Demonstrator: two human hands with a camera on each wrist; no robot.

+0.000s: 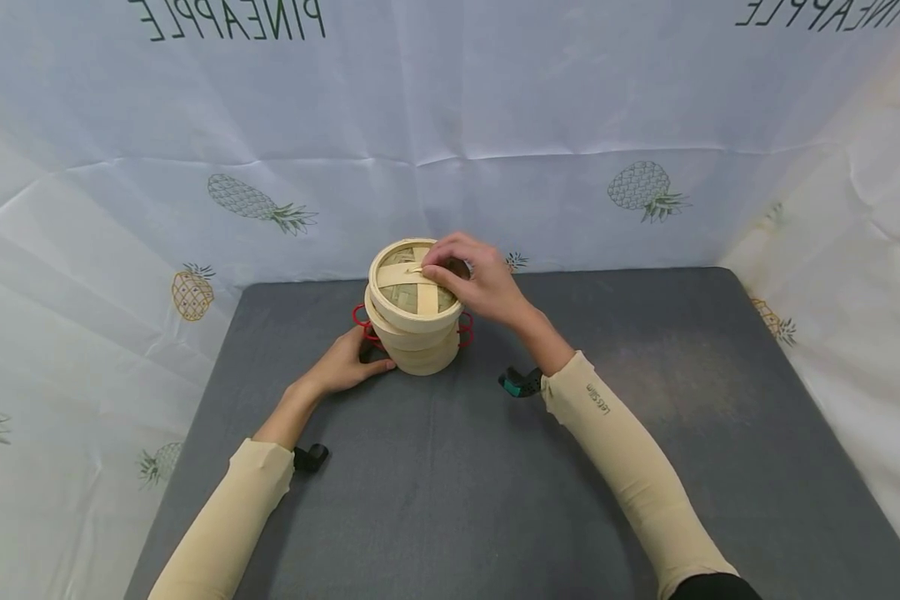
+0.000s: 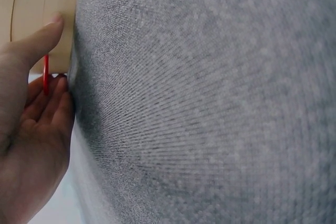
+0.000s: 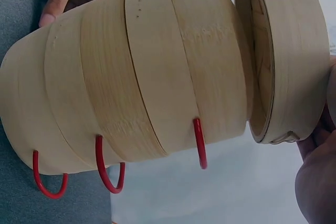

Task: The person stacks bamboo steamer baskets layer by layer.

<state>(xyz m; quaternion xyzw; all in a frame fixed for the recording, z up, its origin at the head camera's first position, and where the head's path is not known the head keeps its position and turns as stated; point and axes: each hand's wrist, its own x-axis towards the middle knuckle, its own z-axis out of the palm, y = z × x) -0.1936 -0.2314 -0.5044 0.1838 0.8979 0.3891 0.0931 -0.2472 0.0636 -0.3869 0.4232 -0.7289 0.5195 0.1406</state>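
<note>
A stack of round bamboo steamer baskets (image 1: 423,360) stands at the back of the table, with red loop handles (image 3: 197,142) on its sides. Its bamboo lid (image 1: 399,297) has crossed strips and a small loop on top. My right hand (image 1: 482,279) pinches the lid at that loop. In the right wrist view the lid (image 3: 300,51) is tilted, and a gap shows between it and the top basket. My left hand (image 1: 342,365) holds the base of the stack from the left, thumb against the front wall and fingers round the side, beside a red handle (image 2: 46,72).
Dark grey cloth covers the table (image 1: 435,500). Close behind the stack hangs a white curtain (image 1: 450,200) printed with pineapples, which also runs along both sides. Each wrist wears a strap with a small black camera mount (image 1: 520,382).
</note>
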